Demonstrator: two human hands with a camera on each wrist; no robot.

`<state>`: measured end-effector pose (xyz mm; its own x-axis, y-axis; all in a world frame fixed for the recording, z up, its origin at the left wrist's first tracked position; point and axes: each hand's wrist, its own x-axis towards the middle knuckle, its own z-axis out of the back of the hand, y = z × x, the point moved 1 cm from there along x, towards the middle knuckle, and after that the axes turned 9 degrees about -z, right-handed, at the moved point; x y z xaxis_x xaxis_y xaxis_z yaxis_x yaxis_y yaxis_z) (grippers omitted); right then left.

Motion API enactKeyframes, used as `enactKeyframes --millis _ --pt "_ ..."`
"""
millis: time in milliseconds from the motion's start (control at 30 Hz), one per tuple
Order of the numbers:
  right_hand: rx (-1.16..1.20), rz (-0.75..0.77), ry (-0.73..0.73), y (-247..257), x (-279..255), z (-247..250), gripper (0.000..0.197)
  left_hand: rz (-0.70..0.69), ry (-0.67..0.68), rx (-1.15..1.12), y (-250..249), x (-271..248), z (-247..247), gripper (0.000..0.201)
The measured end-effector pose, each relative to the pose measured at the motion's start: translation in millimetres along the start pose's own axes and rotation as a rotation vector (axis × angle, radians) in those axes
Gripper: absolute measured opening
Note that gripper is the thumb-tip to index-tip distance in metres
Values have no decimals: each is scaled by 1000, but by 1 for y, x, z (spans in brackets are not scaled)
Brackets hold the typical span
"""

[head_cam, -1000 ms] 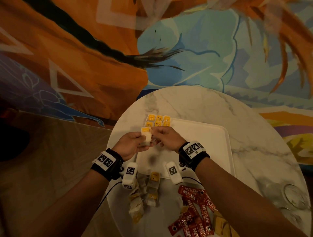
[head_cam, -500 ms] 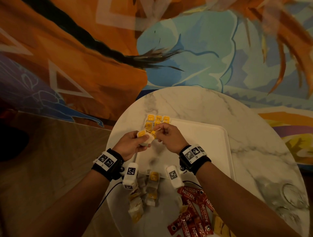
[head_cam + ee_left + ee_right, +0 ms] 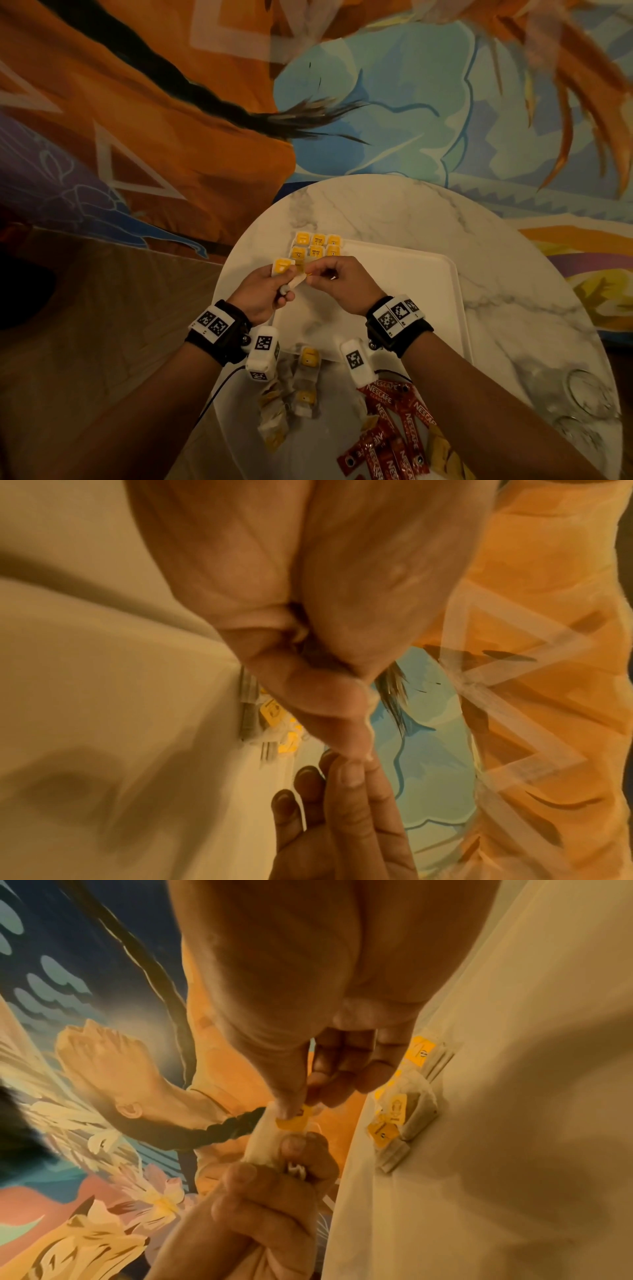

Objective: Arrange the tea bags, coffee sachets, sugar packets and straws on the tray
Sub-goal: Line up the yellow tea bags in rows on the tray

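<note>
Our left hand (image 3: 265, 294) grips a tea bag (image 3: 283, 266) while our right hand (image 3: 342, 284) pinches its yellow tag (image 3: 294, 1119), both above the tray (image 3: 394, 294) at its 9 o'clock edge. Six tea bags (image 3: 317, 245) lie at the tray's 11 o'clock corner. On the desk (image 3: 428, 219), loose tea bags (image 3: 305, 383) lie at 6 o'clock and coffee sachets (image 3: 394, 428) at 5 o'clock.
</note>
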<state>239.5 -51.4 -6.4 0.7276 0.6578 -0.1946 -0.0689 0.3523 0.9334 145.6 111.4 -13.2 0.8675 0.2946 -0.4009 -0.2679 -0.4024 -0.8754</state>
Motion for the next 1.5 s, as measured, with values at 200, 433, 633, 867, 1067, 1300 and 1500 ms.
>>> enactKeyframes --millis 200,433,633,867,1067,1300,1500 --pt "-9 72 -97 -2 0 -6 10 11 29 77 -2 -1 -4 14" --pt "39 51 -37 1 -1 -8 7 17 34 116 -5 -3 -6 15" --pt "150 -26 3 2 1 2 8 -3 75 68 -6 -5 -3 20" --pt "26 -39 44 7 0 13 15 -62 225 199 -5 -8 -2 27" --pt "43 -71 20 6 1 15 11 -84 136 192 -3 -4 -7 15" --pt "-60 -71 103 5 -3 21 25 -91 86 163 -4 -3 -8 12" --pt "-129 -61 65 4 -1 24 15 -122 85 184 -3 -2 -8 12"
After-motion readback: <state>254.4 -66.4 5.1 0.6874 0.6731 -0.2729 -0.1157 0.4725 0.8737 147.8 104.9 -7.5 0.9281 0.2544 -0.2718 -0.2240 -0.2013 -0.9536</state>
